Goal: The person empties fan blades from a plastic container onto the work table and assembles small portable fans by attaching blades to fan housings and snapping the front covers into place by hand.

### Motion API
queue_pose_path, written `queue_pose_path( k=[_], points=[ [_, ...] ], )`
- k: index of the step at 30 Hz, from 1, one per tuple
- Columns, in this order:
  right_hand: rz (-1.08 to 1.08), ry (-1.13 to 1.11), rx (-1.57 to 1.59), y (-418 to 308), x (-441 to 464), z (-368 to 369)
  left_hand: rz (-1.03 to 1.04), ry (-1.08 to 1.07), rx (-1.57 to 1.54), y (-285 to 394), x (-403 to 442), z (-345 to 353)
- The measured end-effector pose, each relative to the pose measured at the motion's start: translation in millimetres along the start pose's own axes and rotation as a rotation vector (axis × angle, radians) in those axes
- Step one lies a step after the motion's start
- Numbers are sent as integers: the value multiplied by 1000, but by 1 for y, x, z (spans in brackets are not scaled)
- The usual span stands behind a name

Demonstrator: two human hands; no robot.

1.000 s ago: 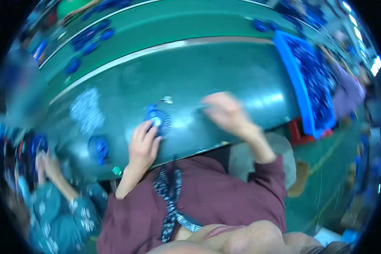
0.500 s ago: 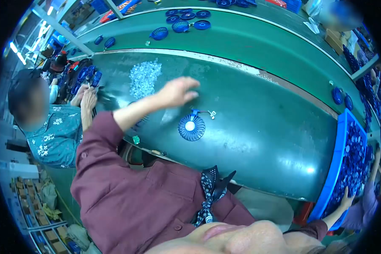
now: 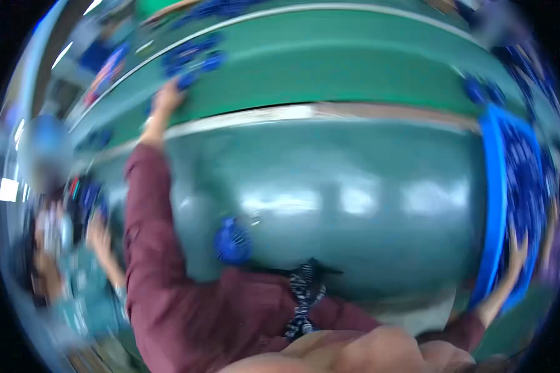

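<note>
My left hand (image 3: 168, 97) is stretched out over the green conveyor belt at the far left. Its fingertips meet a blue round plastic fan part (image 3: 186, 81); motion blur hides whether the fingers close on it. My right hand (image 3: 518, 252) lies over many small dark blue parts in the blue crate (image 3: 495, 186), its fingers extended and apart. A small blue fan (image 3: 233, 241) with a round ribbed cage sits on the work table in front of my body, touched by neither hand. Beside it is a small pale piece (image 3: 254, 220), too blurred to name.
More blue fan parts (image 3: 213, 60) lie on the green belt (image 3: 354, 71), with others (image 3: 476, 91) at its right. A pale ledge (image 3: 286, 113) separates belt and table (image 3: 354, 161). A co-worker's hand (image 3: 98, 233) is at left; another person is beyond the crate.
My left hand has moved from above the table, away and leftward, to the belt's fan parts. My right hand has moved farther up in the crate. The whole view has swung.
</note>
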State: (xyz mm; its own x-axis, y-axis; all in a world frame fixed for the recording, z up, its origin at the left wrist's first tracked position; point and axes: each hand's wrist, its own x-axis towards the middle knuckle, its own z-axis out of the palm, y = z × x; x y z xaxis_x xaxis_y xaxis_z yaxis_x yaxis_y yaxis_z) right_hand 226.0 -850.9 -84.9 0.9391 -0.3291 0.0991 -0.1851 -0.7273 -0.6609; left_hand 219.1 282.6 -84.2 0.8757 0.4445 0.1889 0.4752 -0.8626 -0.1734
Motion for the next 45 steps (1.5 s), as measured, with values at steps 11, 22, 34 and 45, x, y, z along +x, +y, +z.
queue_pose_path(
  k=[11, 22, 34, 45],
  points=[
    [35, 336, -448, -70, -39, 20, 182, 231, -209, -11, 2, 1],
    [-187, 108, -295, -114, -63, 26, 647, -196, -365, 153, -215, -163],
    [-216, 201, -196, -100, -113, -54, 1226, -409, -522, 387, -185, -266],
    [120, -94, -391, -21, -138, -91, 1386, -91, -627, 752, -212, -264]
  ],
)
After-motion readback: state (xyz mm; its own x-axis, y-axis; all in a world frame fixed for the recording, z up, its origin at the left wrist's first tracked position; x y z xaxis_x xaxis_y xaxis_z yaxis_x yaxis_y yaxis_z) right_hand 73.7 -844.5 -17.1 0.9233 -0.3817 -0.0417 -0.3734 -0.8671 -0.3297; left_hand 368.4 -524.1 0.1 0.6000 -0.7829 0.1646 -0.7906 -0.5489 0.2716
